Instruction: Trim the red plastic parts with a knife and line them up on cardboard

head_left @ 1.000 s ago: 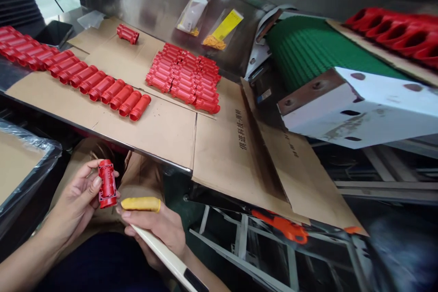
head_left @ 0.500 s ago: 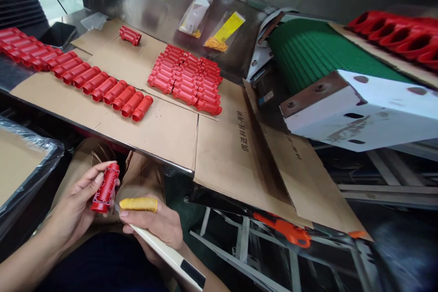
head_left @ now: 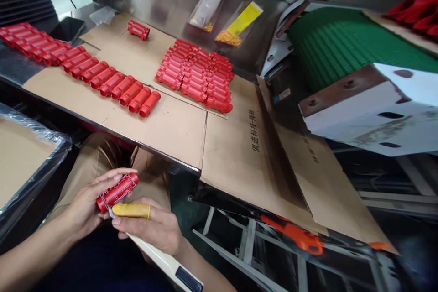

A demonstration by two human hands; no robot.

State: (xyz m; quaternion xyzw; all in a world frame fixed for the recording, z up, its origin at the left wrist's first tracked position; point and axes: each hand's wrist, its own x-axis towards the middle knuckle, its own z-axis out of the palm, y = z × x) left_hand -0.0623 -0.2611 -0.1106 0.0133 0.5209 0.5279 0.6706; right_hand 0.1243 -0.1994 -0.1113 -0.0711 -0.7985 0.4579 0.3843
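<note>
Left hand [head_left: 84, 201] curled around a red plastic tube [head_left: 117, 193], gripping it crosswise; right hand [head_left: 152, 227] closed on a cream-handled trimming tool [head_left: 160, 260] (yellow finger cot [head_left: 132, 211] on the index finger), tip just beside the tube's lower end. Tube is held just below the front edge of the cardboard sheet [head_left: 164, 132]; more red tubes [head_left: 195, 77] lie in rows on that sheet.

A green ribbed conveyor belt [head_left: 345, 41] runs beside flattened cardboard sheets [head_left: 236, 178].

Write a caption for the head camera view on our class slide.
A left hand holds a red plastic part; the right hand, with a yellow finger cot, grips a cream tool.
</note>
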